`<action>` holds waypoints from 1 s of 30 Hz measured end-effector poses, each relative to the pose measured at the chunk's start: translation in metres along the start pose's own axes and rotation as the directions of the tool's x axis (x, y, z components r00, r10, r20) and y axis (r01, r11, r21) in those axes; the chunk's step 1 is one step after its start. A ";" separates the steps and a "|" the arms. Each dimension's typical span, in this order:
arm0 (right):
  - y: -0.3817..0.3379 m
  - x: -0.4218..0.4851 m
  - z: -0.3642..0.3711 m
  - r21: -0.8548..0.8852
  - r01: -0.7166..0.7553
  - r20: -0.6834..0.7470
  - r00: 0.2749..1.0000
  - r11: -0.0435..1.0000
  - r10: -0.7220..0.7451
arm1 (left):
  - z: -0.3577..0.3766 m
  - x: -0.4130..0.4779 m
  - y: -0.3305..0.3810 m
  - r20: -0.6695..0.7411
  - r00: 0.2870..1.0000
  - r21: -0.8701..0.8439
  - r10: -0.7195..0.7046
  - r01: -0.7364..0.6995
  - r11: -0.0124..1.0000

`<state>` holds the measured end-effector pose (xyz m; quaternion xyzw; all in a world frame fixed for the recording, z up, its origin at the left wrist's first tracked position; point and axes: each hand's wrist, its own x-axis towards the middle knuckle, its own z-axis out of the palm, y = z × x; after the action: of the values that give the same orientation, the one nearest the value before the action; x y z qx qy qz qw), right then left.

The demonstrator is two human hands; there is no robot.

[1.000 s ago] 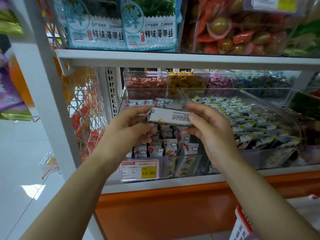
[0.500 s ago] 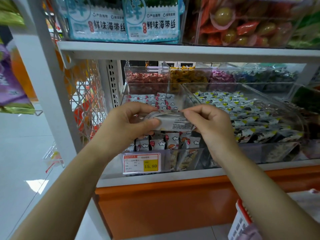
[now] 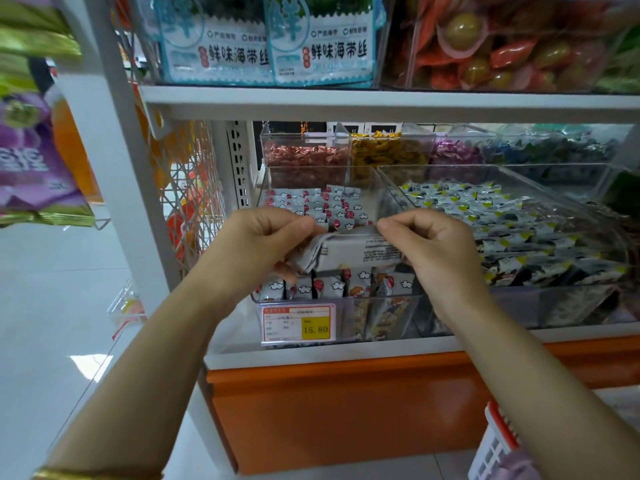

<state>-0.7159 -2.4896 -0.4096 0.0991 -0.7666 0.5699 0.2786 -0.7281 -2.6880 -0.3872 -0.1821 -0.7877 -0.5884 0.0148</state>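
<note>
Above the front edge of the lower shelf (image 3: 346, 351), one left hand (image 3: 256, 244) and one right hand (image 3: 433, 251) each pinch an end of one grey snack packet (image 3: 353, 252), held over a clear bin (image 3: 398, 317) bearing one yellow price tag (image 3: 298, 323).

Bare forearms (image 3: 149, 355), gold band (image 3: 97, 474), L arm

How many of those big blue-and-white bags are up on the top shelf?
2. The left bag and the right bag stand side by side at the front of the top shelf. Others may be hidden behind them.
</note>
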 end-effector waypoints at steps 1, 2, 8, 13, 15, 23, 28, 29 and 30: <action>-0.001 0.000 0.000 -0.022 0.011 -0.006 1.000 1.000 -0.012 | 0.001 -0.001 0.002 -0.002 1.000 0.006 -0.005 0.005 1.000; -0.001 -0.001 0.001 -0.047 0.024 -0.004 1.000 0.999 -0.024 | 0.002 -0.002 0.003 0.010 1.000 0.038 -0.005 0.005 0.999; -0.004 -0.004 0.004 -0.140 0.100 0.037 0.995 0.985 -0.096 | 0.004 -0.001 0.005 0.040 0.995 0.319 0.088 -0.097 0.943; -0.005 -0.004 0.002 -0.102 0.091 0.085 0.993 0.991 -0.082 | -0.002 0.000 0.004 0.097 0.983 0.378 0.156 -0.181 0.908; -0.005 -0.004 0.002 -0.083 0.072 0.109 0.992 0.994 -0.063 | -0.004 0.001 0.002 0.096 0.983 0.392 0.158 -0.183 0.902; -0.002 0.000 0.000 -0.028 -0.005 0.069 0.998 1.000 0.007 | -0.001 0.001 0.002 0.128 0.985 0.350 0.113 -0.151 0.925; -0.002 0.008 -0.010 0.156 -0.284 0.261 0.935 0.946 0.238 | -0.001 0.005 -0.003 0.144 0.983 0.397 0.110 -0.160 0.904; -0.002 0.009 -0.012 0.187 -0.320 0.288 0.922 0.929 0.260 | -0.001 0.005 -0.003 0.144 0.983 0.397 0.117 -0.166 0.903; -0.002 0.010 -0.014 0.216 -0.343 0.299 0.915 0.914 0.272 | 0.000 0.005 -0.003 0.144 0.982 0.396 0.125 -0.173 0.902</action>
<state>-0.7186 -2.4754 -0.4004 0.0869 -0.7200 0.6854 0.0651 -0.7331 -2.6875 -0.3886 -0.2683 -0.8762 -0.3971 0.0517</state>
